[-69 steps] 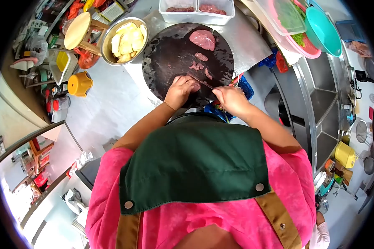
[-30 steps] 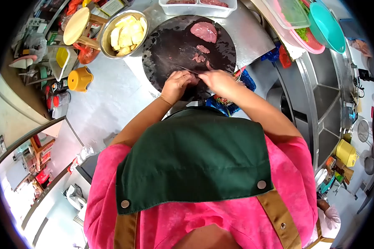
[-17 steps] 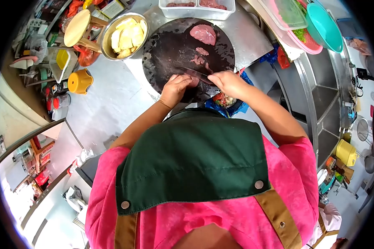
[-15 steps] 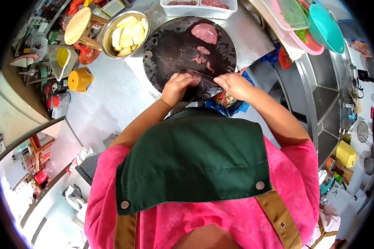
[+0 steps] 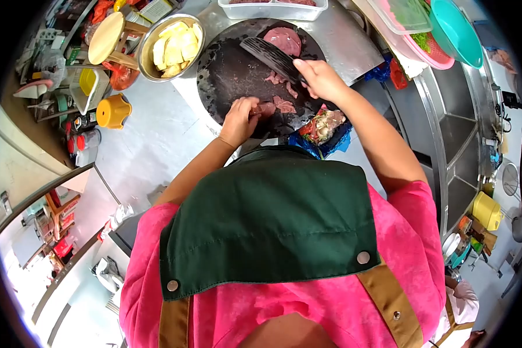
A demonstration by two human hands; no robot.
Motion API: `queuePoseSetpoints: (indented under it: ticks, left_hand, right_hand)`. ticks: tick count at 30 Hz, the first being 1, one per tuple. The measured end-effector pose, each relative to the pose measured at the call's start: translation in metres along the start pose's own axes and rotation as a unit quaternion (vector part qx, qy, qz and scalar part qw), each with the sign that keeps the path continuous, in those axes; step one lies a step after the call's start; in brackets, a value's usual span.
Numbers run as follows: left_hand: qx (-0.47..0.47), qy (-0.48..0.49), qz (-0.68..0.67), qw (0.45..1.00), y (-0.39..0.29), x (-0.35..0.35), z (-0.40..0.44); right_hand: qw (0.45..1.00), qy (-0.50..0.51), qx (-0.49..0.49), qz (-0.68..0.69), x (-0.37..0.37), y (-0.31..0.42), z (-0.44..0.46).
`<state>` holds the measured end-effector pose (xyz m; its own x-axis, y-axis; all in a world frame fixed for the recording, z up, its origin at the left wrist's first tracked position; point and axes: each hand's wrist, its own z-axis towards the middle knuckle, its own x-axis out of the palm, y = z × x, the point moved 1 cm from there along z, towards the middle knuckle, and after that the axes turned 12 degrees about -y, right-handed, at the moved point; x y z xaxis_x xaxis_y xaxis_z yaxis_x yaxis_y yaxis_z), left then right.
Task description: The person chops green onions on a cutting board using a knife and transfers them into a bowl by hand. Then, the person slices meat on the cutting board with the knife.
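A dark round chopping board (image 5: 223, 69) lies in front of me with raw meat on it. My left hand (image 5: 239, 120) is closed on a small piece of meat (image 5: 265, 110) near the board's front edge. Thin meat slices (image 5: 284, 105) lie just right of that piece. With my right hand (image 5: 323, 80) I grip the handle of a cleaver (image 5: 265, 56), its broad dark blade tilted and pointing up and left over the board. Part of a larger meat chunk (image 5: 285, 39) shows behind the blade. A few scraps (image 5: 292, 90) are beside the cleaver.
A metal bowl (image 5: 143, 61) of pale yellow chunks stands left of the board. Behind is a clear plastic container (image 5: 272, 11) with meat. A blue-lined bin (image 5: 342, 142) holding scraps sits below right. Teal (image 5: 472, 40) and pink baskets (image 5: 438, 57) are at the right.
My right hand has lifted the cleaver from the held meat and swung it up toward the back of the board. Fresh slices now lie beside the piece under my left hand.
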<state>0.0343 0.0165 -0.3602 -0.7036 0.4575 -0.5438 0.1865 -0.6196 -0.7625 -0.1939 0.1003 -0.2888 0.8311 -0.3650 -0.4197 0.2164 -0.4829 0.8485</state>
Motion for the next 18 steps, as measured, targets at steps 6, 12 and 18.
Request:
queuePoseSetpoints:
  ticks: [6, 12, 18]
  left_hand:
    - [0.079, 0.001, 0.071, 0.994, -0.010, -0.009, 0.013]
    - [-0.018, 0.035, 0.083, 0.996, 0.006, -0.008, 0.002]
    - [-0.315, 0.175, -0.180, 0.915, 0.014, 0.001, 0.041]
  right_hand:
    - [0.987, 0.094, -0.043, -0.122, -0.015, -0.018, -0.057]
    - [0.978, 0.029, -0.103, -0.177, -0.012, -0.034, -0.048]
    - [0.981, -0.089, -0.127, -0.114, -0.003, -0.022, -0.033]
